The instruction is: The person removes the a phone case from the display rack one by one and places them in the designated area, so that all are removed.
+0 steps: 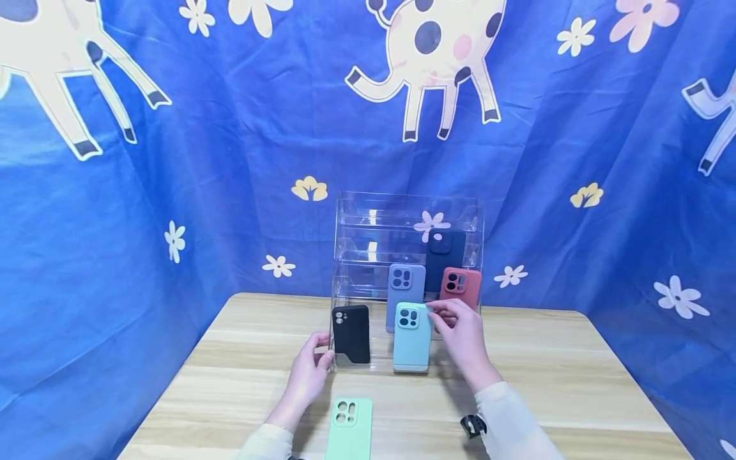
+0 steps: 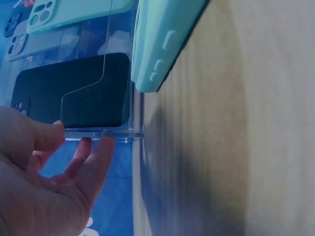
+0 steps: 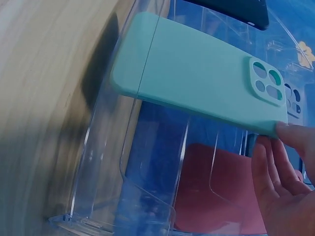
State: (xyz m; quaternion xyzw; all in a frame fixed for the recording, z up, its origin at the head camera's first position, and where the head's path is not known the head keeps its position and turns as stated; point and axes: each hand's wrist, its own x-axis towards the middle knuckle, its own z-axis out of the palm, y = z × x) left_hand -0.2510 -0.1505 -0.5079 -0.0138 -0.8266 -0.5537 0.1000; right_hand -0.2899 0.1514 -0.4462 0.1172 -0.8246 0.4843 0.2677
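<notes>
Phone case of turquoise plastic (image 1: 411,345), oblong with rounded corners, standing right of centre in the lowest front tier of a clear plastic stepped rack (image 1: 368,257), lower end behind the see-through lip. Long axis near upright, back face outward, camera opening at the top left in the head view. Pinched at the upper right corner by thumb and fingers of the right hand (image 1: 464,335). At the rack's left side, left hand (image 1: 307,377) with thumb and fingers spread apart, fingertips against the side wall, beside an oblong matte-black phone case (image 1: 352,335). Further back, lavender-blue (image 1: 406,281), navy (image 1: 445,255) and rose-red phone cases (image 1: 463,285). In front of the rack, above pale wood-grain worktop (image 1: 546,370), a pale green phone case (image 1: 349,437) (button slots along its edge visible only from the left wrist). From the right wrist, lower body of the red one, through clear plastic.
</notes>
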